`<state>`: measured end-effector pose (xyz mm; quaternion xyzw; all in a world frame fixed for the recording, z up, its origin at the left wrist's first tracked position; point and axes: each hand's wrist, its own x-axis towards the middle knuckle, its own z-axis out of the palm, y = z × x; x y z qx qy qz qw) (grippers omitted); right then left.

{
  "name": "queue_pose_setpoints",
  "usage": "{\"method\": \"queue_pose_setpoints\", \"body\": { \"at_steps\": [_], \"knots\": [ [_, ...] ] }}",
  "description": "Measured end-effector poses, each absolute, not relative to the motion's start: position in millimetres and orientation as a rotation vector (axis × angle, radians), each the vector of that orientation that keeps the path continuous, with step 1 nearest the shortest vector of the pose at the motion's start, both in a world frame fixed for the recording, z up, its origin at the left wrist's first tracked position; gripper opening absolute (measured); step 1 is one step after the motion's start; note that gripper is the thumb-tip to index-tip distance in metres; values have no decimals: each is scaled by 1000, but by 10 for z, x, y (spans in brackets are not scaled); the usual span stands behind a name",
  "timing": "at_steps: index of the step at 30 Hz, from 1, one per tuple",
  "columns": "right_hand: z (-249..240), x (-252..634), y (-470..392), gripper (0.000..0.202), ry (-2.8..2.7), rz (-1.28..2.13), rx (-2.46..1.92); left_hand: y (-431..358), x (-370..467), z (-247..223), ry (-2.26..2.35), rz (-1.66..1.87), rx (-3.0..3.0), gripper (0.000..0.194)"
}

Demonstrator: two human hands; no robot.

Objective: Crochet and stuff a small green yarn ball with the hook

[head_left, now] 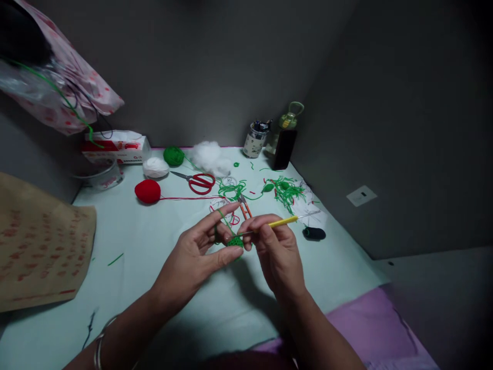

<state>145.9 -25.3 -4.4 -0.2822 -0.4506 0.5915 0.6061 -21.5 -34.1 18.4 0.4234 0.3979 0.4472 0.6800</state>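
Note:
My left hand [204,249] pinches a small piece of green crochet work [235,241] between thumb and fingers, with green yarn looped over its raised index finger. In my right hand [279,246] is a crochet hook with a yellow handle [283,222]. The hook's metal shaft points left and meets the upper edge of the green piece; its very tip is too small to make out. Behind the hands lie orange-handled snips [245,208] and a tangle of green yarn [232,190].
Red-handled scissors [201,183], a red yarn ball [148,191], a white one [155,167] and a green one [174,155] lie at back left. White stuffing [211,158], a pen cup [254,141] and a phone [285,149] stand behind. Green scraps [287,192] lie right.

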Motion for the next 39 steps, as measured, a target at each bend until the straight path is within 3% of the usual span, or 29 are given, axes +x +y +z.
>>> {"method": "queue_pose_setpoints", "body": {
  "at_steps": [13,26,35,39],
  "knots": [
    [2,1540,-244,17,-1118,1314,-678,-341,-235,216,983,1048,1027,61],
    [87,1590,-422,29,-1894,441,-737,-350,-167,175,1165,1187,1171,50],
    [-5,1507,-410,29,-1823,392,-720,-393,-163,148,1257,1382,1362,38],
    [9,1545,-379,25,-1663,658,-723,-381,-195,151,1231,1334,1390,39]
  ]
}}
